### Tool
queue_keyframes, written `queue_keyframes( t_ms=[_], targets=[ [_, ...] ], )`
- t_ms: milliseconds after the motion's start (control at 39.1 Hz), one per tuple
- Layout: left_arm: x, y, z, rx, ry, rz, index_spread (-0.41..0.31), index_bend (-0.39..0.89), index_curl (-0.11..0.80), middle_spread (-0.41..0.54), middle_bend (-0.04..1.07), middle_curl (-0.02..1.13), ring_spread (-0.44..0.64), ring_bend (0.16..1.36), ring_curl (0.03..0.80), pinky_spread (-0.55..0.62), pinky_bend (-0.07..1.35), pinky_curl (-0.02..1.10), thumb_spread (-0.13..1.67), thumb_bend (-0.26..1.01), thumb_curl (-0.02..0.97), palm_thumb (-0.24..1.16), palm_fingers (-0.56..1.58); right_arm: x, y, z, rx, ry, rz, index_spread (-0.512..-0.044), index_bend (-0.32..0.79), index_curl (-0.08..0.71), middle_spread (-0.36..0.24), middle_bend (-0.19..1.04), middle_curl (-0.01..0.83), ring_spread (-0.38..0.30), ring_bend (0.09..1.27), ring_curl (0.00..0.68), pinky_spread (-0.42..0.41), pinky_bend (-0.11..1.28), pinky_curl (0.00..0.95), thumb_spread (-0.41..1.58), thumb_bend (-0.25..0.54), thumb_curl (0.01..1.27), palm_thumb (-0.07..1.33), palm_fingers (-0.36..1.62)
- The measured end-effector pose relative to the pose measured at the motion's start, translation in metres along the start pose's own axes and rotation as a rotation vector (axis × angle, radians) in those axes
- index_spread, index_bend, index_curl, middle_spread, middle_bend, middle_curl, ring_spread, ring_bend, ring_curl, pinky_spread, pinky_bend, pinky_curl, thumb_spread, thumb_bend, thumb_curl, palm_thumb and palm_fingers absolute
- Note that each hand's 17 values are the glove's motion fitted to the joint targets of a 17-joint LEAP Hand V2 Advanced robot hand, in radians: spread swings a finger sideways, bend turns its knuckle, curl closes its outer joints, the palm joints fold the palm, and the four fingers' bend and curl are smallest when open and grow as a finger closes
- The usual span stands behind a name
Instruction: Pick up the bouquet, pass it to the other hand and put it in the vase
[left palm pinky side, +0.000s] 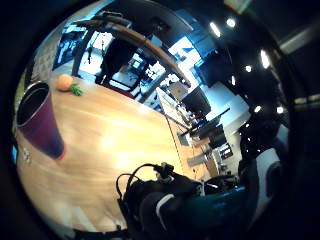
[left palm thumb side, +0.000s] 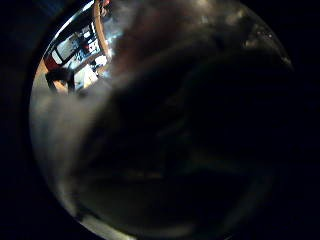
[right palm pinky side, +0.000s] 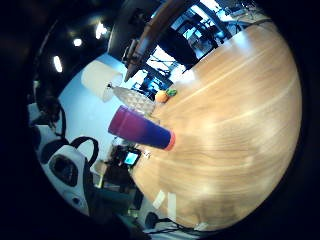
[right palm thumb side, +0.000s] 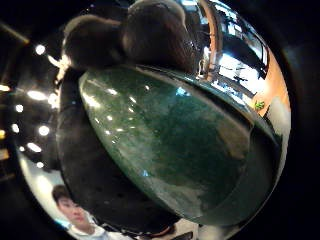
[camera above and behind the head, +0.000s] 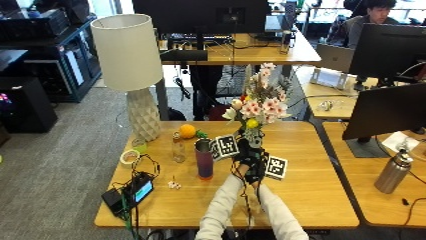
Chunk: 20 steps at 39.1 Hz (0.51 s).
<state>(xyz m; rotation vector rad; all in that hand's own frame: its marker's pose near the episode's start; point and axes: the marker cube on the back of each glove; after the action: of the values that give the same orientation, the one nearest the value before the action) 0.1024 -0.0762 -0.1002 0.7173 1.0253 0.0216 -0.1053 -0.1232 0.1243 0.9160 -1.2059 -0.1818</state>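
Outside view: both gloved hands meet above the middle of the wooden table, and the bouquet rises upright out of them, its pink, white and yellow blooms well over the tabletop. The left hand and the right hand sit one against the other around the bottom of the stems; the fingers look curled round the bunch, though which hand bears it cannot be told. The right thumb side palm view is filled by a glossy green surface lying against dark fingers, so something green sits close to that palm. The left thumb side palm view is almost wholly dark and shows nothing clear.

Just left of the hands stands the vase, a tall purple tumbler, upright with nothing showing in it; the palm views show its open mouth dark. Beside it is a small clear bottle, then an orange and a white lamp near the table's far left corner. A roll of tape lies near the left edge.
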Motion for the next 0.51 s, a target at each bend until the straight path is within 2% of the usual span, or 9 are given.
queue_keyframes(
  t_ms=[77,153,230,256,307,409,511],
  targets=[
    [-0.001,-0.002,-0.010,0.018,-0.074,-0.016,-0.226,0.37,0.349,-0.284,0.60,0.45,-0.34,0.72,0.386,-0.37,0.57,0.38,0.64,0.08,0.484,0.74,1.48,-0.008,0.009,0.007,-0.060,-0.004,0.114,-0.174,0.52,0.621,-0.117,0.85,0.626,-0.178,1.01,0.546,-0.237,0.75,0.518,0.69,-0.024,0.65,1.02,1.39],
    [0.008,-0.013,-0.025,0.030,-0.093,0.024,-0.258,0.43,0.386,-0.311,0.64,0.48,-0.36,0.72,0.402,-0.39,0.57,0.39,0.56,0.07,0.518,0.77,1.48,-0.017,0.013,0.013,-0.184,-0.006,0.076,-0.173,0.49,0.616,-0.114,0.84,0.619,-0.177,1.01,0.542,-0.248,0.73,0.509,0.68,-0.039,0.66,0.99,1.36],
    [0.031,-0.035,-0.050,0.066,-0.096,0.080,-0.282,0.47,0.414,-0.332,0.66,0.50,-0.37,0.74,0.413,-0.40,0.57,0.39,0.51,0.05,0.549,0.80,1.47,-0.015,0.016,0.011,-0.322,0.027,0.018,-0.174,0.35,0.584,-0.107,0.78,0.590,-0.177,0.98,0.521,-0.276,0.70,0.486,0.61,-0.069,0.66,0.93,1.22],
    [0.041,-0.044,-0.060,0.084,-0.097,0.094,-0.288,0.47,0.422,-0.337,0.67,0.50,-0.37,0.74,0.416,-0.40,0.58,0.39,0.49,0.04,0.558,0.80,1.46,-0.011,0.016,0.008,-0.347,0.055,0.009,-0.180,0.28,0.568,-0.110,0.70,0.565,-0.176,0.95,0.510,-0.279,0.74,0.491,0.62,-0.078,0.65,0.90,1.12],
    [0.057,-0.064,-0.080,0.122,-0.104,0.116,-0.298,0.48,0.434,-0.344,0.68,0.51,-0.38,0.74,0.422,-0.41,0.58,0.40,0.46,0.03,0.575,0.82,1.46,-0.005,0.015,0.000,-0.359,0.099,0.020,-0.187,0.17,0.540,-0.103,0.64,0.545,-0.163,0.88,0.488,-0.248,0.75,0.476,0.70,-0.067,0.63,0.86,0.99],
    [0.065,-0.098,-0.108,0.191,-0.120,0.128,-0.315,0.49,0.457,-0.354,0.70,0.52,-0.39,0.75,0.432,-0.41,0.59,0.41,0.42,0.01,0.606,0.83,1.44,-0.012,0.011,-0.011,-0.328,0.010,0.130,-0.200,0.11,0.499,-0.092,0.59,0.521,-0.145,0.81,0.471,-0.179,0.66,0.458,0.82,-0.053,0.60,0.79,0.93],
    [0.051,-0.128,-0.130,0.270,-0.148,0.103,-0.324,0.50,0.476,-0.360,0.71,0.53,-0.39,0.76,0.441,-0.42,0.60,0.42,0.39,-0.01,0.633,0.84,1.43,-0.005,-0.002,-0.024,-0.295,0.006,0.019,-0.210,0.08,0.440,-0.089,0.53,0.496,-0.139,0.76,0.437,-0.142,0.61,0.423,0.88,-0.036,0.58,0.77,0.98]
  ],
)
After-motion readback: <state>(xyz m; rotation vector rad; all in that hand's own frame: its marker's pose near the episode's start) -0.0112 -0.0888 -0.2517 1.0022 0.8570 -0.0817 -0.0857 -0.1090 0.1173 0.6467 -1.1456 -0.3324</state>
